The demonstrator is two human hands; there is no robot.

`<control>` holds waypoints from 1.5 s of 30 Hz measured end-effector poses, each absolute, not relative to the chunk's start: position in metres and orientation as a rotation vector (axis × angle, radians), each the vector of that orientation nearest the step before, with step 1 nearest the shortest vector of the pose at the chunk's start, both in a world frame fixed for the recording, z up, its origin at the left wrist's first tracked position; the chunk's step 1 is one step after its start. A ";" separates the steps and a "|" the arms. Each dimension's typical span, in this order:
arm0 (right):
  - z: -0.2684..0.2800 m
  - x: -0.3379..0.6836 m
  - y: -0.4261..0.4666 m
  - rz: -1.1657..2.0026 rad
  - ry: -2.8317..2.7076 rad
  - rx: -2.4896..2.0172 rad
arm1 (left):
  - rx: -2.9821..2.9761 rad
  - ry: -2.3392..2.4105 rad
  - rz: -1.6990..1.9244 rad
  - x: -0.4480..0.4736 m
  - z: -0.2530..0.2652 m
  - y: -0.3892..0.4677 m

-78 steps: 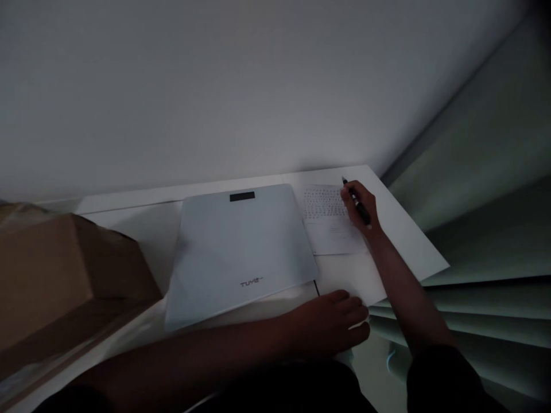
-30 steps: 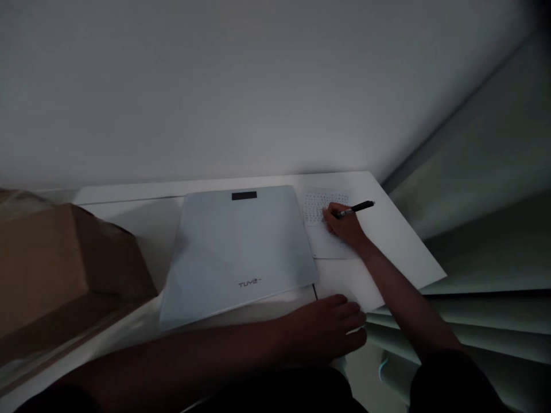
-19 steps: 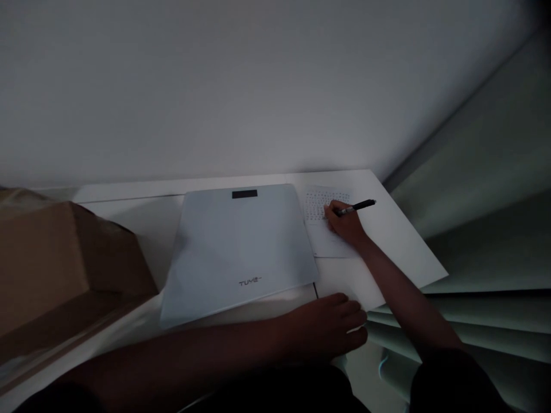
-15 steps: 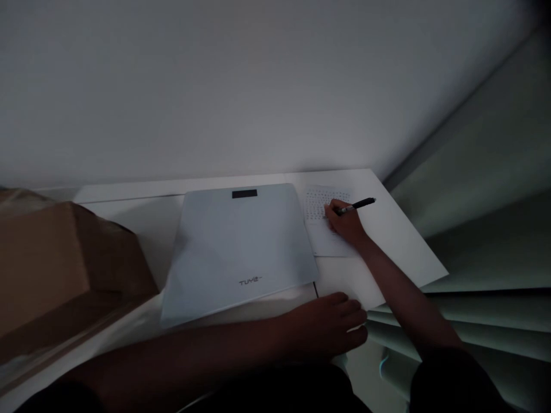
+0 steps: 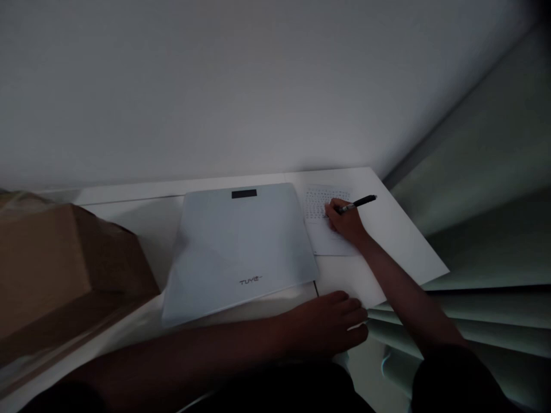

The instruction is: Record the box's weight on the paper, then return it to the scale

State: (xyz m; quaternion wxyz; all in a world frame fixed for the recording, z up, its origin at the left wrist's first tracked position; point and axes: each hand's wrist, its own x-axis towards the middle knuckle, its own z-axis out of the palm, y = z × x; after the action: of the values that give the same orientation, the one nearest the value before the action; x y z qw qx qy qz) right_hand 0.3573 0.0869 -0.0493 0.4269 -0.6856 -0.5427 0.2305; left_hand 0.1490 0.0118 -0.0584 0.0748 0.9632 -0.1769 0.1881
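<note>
My right hand (image 5: 345,222) holds a black pen (image 5: 357,203) with its tip down on a white sheet of paper (image 5: 321,229) covered in rows of small marks. The paper lies on the white table (image 5: 396,241) just right of a pale flat scale (image 5: 239,246) with a dark display at its far edge. My left hand (image 5: 331,324) rests flat, fingers loosely together, on the table's near edge, below the scale's right corner. It holds nothing.
A brown cardboard box (image 5: 64,269) stands at the left end of the table. A plain white wall (image 5: 215,86) rises behind. Slatted blinds (image 5: 473,275) run along the right side past the table's edge. The room is dim.
My right hand came down from the paper's upper right and turned the pen so its tip meets the sheet; over the last second it barely shifts. My left hand stays still.
</note>
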 end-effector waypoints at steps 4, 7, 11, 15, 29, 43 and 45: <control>-0.049 0.356 0.087 0.637 -1.267 -1.691 | 2.907 -0.522 0.576 0.149 -0.058 0.012; -0.049 0.356 0.088 0.637 -1.277 -1.687 | 2.918 -0.521 0.565 0.149 -0.056 0.011; -0.048 0.355 0.088 0.615 -1.318 -1.701 | 2.894 -0.527 0.530 0.149 -0.057 0.011; -0.048 0.354 0.087 0.594 -1.328 -1.712 | 2.889 -0.523 0.531 0.149 -0.057 0.012; -0.046 0.355 0.088 0.575 -1.317 -1.719 | 2.900 -0.535 0.532 0.148 -0.056 0.013; -0.045 0.355 0.086 0.531 -1.277 -1.703 | 2.877 -0.537 0.515 0.149 -0.053 0.013; -0.045 0.354 0.085 0.450 -1.227 -1.675 | 2.876 -0.536 0.523 0.148 -0.054 0.013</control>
State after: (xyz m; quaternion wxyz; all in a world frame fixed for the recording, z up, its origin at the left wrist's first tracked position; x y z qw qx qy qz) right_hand 0.3541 0.0846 -0.0447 0.4868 -0.6887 -0.5045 0.1850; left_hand 0.1485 0.0129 -0.0542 0.0849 0.9642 -0.1799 0.1755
